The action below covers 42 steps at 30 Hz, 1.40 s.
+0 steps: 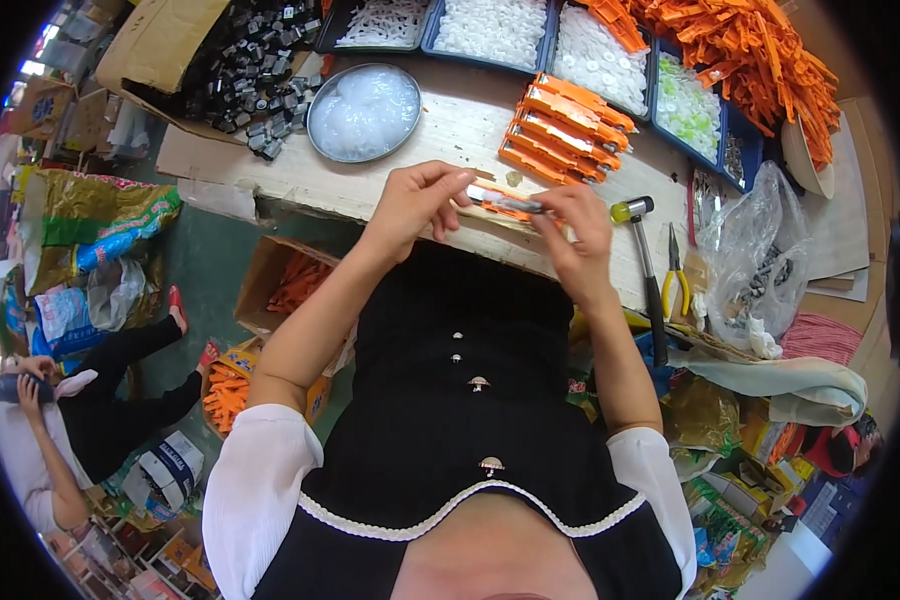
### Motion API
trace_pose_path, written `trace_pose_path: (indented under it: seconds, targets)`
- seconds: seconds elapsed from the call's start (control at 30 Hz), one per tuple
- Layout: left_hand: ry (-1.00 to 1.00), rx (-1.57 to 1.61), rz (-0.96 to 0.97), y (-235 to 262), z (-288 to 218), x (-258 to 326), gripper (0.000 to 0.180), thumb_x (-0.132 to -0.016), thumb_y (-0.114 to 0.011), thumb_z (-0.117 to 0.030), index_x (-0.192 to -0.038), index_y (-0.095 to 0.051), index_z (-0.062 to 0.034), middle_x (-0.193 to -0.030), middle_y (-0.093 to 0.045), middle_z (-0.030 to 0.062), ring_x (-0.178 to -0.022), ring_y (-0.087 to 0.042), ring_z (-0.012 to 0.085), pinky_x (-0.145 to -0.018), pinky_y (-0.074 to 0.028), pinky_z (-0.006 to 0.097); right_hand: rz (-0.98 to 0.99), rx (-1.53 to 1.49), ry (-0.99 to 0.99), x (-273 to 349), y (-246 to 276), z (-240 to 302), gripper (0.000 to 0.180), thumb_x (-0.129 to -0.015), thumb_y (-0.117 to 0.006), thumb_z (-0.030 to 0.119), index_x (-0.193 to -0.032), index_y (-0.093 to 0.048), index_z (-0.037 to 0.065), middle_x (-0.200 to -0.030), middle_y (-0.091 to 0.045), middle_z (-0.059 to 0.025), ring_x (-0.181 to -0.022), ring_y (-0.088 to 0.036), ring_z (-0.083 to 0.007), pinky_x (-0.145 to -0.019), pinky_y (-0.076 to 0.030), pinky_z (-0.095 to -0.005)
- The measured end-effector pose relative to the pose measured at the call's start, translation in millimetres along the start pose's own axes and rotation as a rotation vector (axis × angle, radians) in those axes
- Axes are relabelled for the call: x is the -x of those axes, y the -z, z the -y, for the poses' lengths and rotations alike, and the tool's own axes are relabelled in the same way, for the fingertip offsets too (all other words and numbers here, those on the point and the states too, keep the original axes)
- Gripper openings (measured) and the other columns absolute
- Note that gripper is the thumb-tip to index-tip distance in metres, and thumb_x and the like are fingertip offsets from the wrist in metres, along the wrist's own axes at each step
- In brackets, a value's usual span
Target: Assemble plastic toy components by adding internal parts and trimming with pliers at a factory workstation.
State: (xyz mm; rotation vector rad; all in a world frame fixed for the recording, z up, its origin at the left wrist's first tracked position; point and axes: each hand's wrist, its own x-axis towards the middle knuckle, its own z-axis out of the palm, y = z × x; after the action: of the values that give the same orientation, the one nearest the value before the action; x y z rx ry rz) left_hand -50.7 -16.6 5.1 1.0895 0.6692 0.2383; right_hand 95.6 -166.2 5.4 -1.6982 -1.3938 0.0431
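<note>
Ahead of your left hand [410,205]: bare bench, then the steel bowl [363,112]. Ahead of your right hand [573,235]: stacked orange cutters [562,130]; hammer [648,270] just right.

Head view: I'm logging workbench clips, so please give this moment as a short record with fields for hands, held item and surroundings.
left hand: left hand pinches one end of the orange utility knife above the bench
right hand: right hand holds its other end
bench: pale wooden bench
finished row: assembled orange knives lying side by side
bowl: round metal bowl of clear parts
tools: hammer and yellow-handled pliers to the right
box: cardboard box of black parts
</note>
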Motion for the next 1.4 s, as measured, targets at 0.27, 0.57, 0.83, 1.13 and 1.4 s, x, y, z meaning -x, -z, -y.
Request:
trace_pose_path:
  seconds: [0.27,0.57,0.83,1.13,1.4]
  targets:
    - [-0.901,-1.029,-0.226,-23.0,27.1,-16.1,0.016,-0.068,-0.070,-0.015,-0.082,-0.065,-0.0104,-0.087,-0.057,-0.0001,-0.090,-0.046,0.0183,-0.077,-0.029,0.032,0.048,0.040,-0.196,18.8,27.8,-26.6,0.014,-0.072,-0.062,0.003,-0.086,-0.060,0.000,-0.078,-0.056,-0.0065,-0.066,-0.051,-0.0168,-0.062,-0.039,-0.0277]
    - [-0.888,-1.093,-0.184,-28.6,36.3,-30.0,0.018,-0.066,-0.071,-0.017,-0.081,-0.065,-0.0111,-0.089,-0.056,-0.0015,-0.092,-0.044,0.0170,-0.078,-0.026,0.032,0.031,0.096,-0.193,16.8,18.3,-23.0,0.013,-0.071,-0.063,0.005,-0.083,-0.060,0.002,-0.078,-0.056,-0.0057,-0.069,-0.051,-0.0187,-0.068,-0.036,-0.0302]
    - [-0.863,-1.088,-0.194,-26.5,36.2,-27.0,0.018,-0.065,-0.071,-0.017,-0.082,-0.065,-0.0104,-0.087,-0.055,-0.0006,-0.090,-0.045,0.0174,-0.077,-0.027,0.032,0.065,0.206,-0.063,11.6,8.8,-18.5,0.015,-0.071,-0.064,0.007,-0.086,-0.060,0.006,-0.081,-0.055,-0.0039,-0.080,-0.051,-0.0203,-0.071,-0.030,-0.0319]
    - [-0.972,-1.039,-0.174,-23.4,38.8,-26.3,0.013,-0.064,-0.070,-0.012,-0.076,-0.064,-0.0136,-0.084,-0.054,-0.0032,-0.085,-0.047,0.0165,-0.076,-0.028,0.033,0.083,0.248,-0.072,21.2,10.9,-25.1,0.017,-0.068,-0.062,0.003,-0.084,-0.059,0.006,-0.082,-0.054,-0.0052,-0.080,-0.050,-0.0219,-0.070,-0.031,-0.0333]
    - [-0.976,-1.102,-0.127,-28.8,37.0,-31.3,0.012,-0.064,-0.069,-0.010,-0.072,-0.063,-0.0147,-0.082,-0.055,-0.0041,-0.085,-0.047,0.0159,-0.076,-0.028,0.033,0.130,0.393,0.114,24.6,16.0,-30.8,0.031,-0.063,-0.058,-0.001,-0.092,-0.061,0.010,-0.085,-0.054,-0.0015,-0.081,-0.050,-0.0195,-0.074,-0.032,-0.0346]
